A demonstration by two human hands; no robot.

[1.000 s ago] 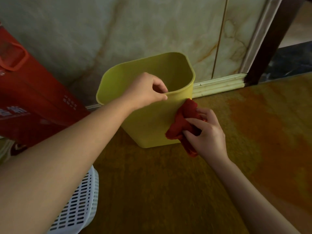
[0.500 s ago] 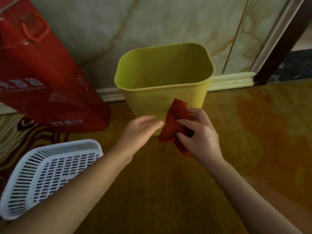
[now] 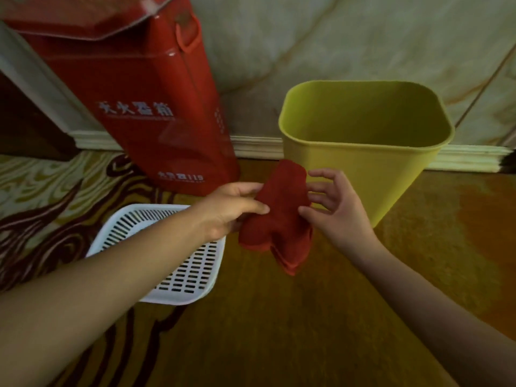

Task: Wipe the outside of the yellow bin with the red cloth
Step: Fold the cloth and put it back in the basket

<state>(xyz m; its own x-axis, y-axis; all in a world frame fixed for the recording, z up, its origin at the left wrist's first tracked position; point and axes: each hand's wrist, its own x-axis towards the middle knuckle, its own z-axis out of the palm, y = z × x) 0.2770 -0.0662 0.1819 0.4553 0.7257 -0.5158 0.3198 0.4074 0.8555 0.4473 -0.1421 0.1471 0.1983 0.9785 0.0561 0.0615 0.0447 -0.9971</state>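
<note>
The yellow bin (image 3: pixel 363 169) stands upright and empty on the floor against the wall, at the right. A crumpled red cloth (image 3: pixel 279 219) hangs in the air left of the bin's near corner, apart from it. My left hand (image 3: pixel 234 208) pinches the cloth's left side between thumb and fingers. My right hand (image 3: pixel 332 205) is at the cloth's right side with fingers spread, its thumb touching the cloth; no firm grip shows. Neither hand touches the bin.
A tall red box (image 3: pixel 145 101) with white characters leans against the wall at the left. A white slotted plastic tray (image 3: pixel 195 275) lies on the patterned floor under my left forearm. A pale skirting board (image 3: pixel 469 157) runs behind the bin.
My left hand let go of the bin's rim, came down and took the cloth. My right hand opened and drew the cloth off the bin. The view swung left.
</note>
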